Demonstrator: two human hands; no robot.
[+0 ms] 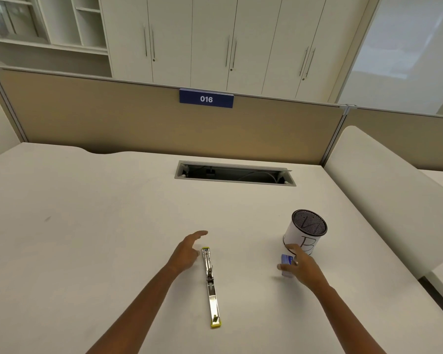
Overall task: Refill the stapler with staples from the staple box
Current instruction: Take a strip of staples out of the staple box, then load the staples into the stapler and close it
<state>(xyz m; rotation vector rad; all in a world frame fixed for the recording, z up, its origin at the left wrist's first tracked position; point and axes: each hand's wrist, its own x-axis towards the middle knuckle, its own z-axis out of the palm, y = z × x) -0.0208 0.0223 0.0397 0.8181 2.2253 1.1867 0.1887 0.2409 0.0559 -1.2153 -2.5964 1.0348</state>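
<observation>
The stapler (211, 287) lies swung fully open and flat on the white desk (100, 226), a long metal strip with yellow-green ends, one end near me and one farther away. My left hand (187, 251) hovers just left of its far end, fingers apart, holding nothing. A small blue and white staple box (286, 264) sits to the right. My right hand (302, 268) is closed around it, thumb on its left side and fingers over its top.
A mesh pen cup (306, 232) wrapped in white paper marked "B" stands just behind my right hand. An open cable slot (234, 173) is set into the desk farther back. A tan partition (138, 123) with the label 016 bounds the desk; a white divider (384, 187) stands on the right.
</observation>
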